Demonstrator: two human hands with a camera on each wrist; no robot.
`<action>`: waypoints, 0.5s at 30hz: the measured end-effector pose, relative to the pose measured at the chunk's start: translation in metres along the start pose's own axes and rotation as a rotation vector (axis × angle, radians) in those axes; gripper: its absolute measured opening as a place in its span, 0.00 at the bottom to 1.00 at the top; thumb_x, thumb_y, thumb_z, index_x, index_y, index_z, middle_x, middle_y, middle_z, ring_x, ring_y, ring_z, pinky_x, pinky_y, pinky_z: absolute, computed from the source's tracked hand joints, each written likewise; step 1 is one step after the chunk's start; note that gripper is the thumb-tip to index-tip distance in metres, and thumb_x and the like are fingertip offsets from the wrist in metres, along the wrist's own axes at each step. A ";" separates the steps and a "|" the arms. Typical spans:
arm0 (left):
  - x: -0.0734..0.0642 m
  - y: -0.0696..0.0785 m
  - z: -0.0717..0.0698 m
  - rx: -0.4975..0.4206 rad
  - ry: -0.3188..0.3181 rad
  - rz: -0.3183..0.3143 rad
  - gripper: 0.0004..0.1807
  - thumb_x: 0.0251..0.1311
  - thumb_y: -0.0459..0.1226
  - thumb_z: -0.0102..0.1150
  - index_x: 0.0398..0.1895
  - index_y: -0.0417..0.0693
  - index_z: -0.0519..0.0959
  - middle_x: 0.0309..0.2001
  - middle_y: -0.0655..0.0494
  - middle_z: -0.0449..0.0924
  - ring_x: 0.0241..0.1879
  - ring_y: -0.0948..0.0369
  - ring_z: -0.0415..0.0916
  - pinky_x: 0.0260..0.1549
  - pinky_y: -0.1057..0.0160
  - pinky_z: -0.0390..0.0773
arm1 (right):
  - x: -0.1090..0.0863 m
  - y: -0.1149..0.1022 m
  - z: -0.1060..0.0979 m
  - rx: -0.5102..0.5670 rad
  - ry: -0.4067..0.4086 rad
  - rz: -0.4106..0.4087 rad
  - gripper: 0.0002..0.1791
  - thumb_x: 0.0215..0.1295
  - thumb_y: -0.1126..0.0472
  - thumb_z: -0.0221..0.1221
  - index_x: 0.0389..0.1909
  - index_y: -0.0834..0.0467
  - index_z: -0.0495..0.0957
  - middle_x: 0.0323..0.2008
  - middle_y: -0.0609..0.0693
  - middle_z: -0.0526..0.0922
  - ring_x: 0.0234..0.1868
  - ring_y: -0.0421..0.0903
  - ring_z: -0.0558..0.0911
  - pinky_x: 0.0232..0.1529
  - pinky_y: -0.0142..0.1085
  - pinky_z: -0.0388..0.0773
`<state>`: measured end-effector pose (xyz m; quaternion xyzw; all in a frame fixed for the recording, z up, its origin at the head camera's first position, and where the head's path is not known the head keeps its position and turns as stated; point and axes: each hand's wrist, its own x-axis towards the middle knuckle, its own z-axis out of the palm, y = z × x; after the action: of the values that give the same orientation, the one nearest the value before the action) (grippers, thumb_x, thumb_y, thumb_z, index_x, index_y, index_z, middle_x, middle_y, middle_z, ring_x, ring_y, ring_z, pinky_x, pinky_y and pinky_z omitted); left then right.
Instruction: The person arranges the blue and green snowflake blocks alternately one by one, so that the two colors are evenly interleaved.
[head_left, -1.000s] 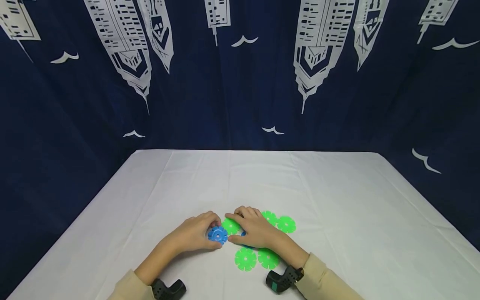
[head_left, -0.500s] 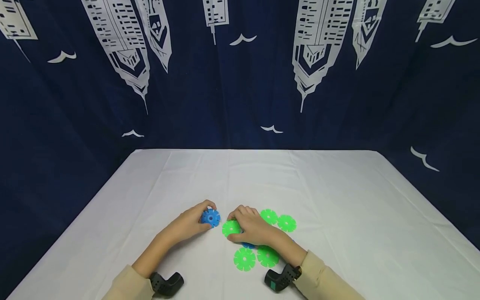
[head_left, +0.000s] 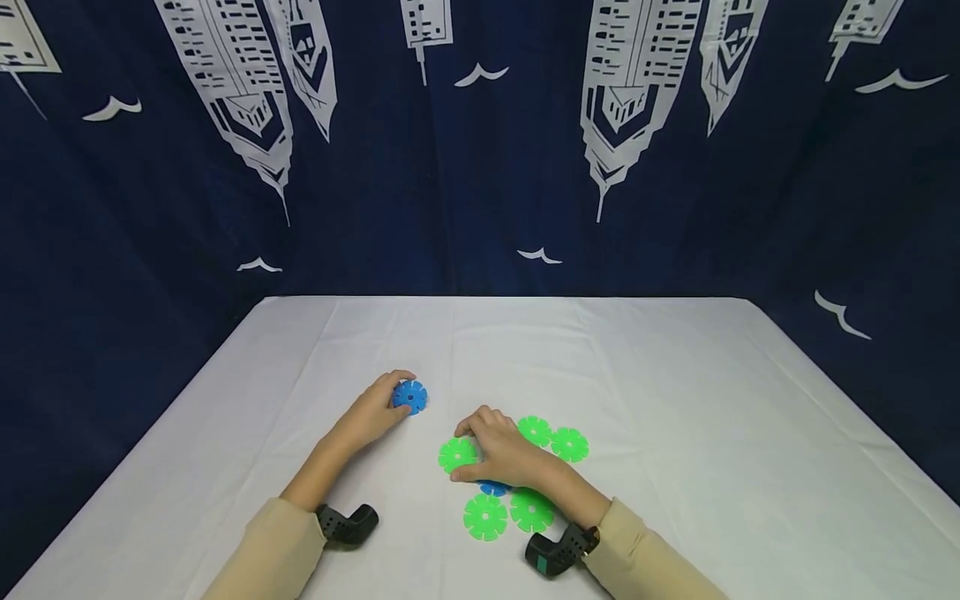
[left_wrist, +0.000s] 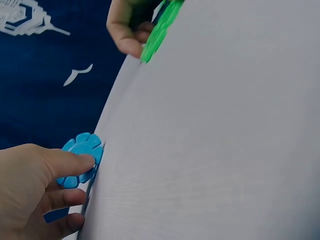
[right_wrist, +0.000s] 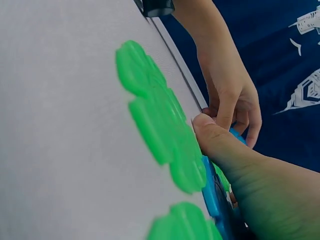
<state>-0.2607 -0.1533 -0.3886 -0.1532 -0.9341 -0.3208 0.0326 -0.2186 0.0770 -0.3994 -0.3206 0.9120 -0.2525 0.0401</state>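
Note:
Between thumb and fingers, my left hand (head_left: 371, 412) pinches a blue flower-shaped disc (head_left: 410, 397), left of the other pieces. The left wrist view shows the thumb lying across the notched blue disc (left_wrist: 82, 150). My right hand (head_left: 510, 450) rests low over the cluster, fingers loosely curved, index finger and thumb spread on either side of a green flower-shaped disc (head_left: 457, 455). A second blue disc (head_left: 495, 489) sticks out from under this hand, mostly hidden. Two green discs, one (head_left: 486, 517) and another (head_left: 532, 510), lie nearer the body, below the right wrist.
Beyond the right hand lie two more green discs, one (head_left: 535, 431) and another (head_left: 570, 445), side by side. A white cloth covers the table (head_left: 675, 400). Behind its far edge hangs a dark blue curtain (head_left: 450, 183) with white building prints.
My left hand has carried the blue disc away from the cluster, forward and to the left. The right hand has stayed nearly in place over the pieces.

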 end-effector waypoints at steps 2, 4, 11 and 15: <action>0.003 -0.005 0.000 -0.019 0.019 -0.035 0.27 0.55 0.33 0.57 0.59 0.41 0.66 0.51 0.40 0.72 0.45 0.51 0.72 0.46 0.51 0.72 | 0.001 0.000 0.001 -0.001 0.002 0.009 0.29 0.50 0.41 0.63 0.48 0.52 0.69 0.42 0.45 0.67 0.45 0.42 0.65 0.48 0.39 0.61; 0.004 -0.011 -0.001 -0.012 0.040 -0.069 0.28 0.56 0.35 0.56 0.60 0.39 0.65 0.55 0.38 0.69 0.52 0.46 0.71 0.51 0.47 0.68 | 0.001 0.000 0.000 0.005 0.004 0.015 0.29 0.49 0.40 0.63 0.48 0.52 0.69 0.42 0.45 0.67 0.45 0.42 0.65 0.49 0.40 0.61; 0.004 -0.028 -0.002 0.019 0.079 -0.104 0.30 0.57 0.41 0.56 0.61 0.37 0.64 0.56 0.38 0.68 0.56 0.44 0.65 0.53 0.44 0.60 | -0.001 -0.001 0.000 0.051 0.026 0.030 0.27 0.50 0.43 0.63 0.48 0.53 0.72 0.41 0.45 0.67 0.43 0.41 0.65 0.49 0.40 0.60; 0.004 -0.031 -0.003 0.020 0.072 -0.114 0.30 0.58 0.43 0.55 0.61 0.37 0.65 0.55 0.40 0.68 0.55 0.45 0.65 0.53 0.46 0.59 | -0.001 -0.001 -0.002 0.070 0.020 0.045 0.26 0.51 0.44 0.63 0.48 0.52 0.73 0.41 0.44 0.68 0.44 0.41 0.65 0.48 0.40 0.60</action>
<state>-0.2739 -0.1770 -0.4042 -0.0879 -0.9427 -0.3181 0.0493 -0.2174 0.0780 -0.3978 -0.2959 0.9100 -0.2864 0.0475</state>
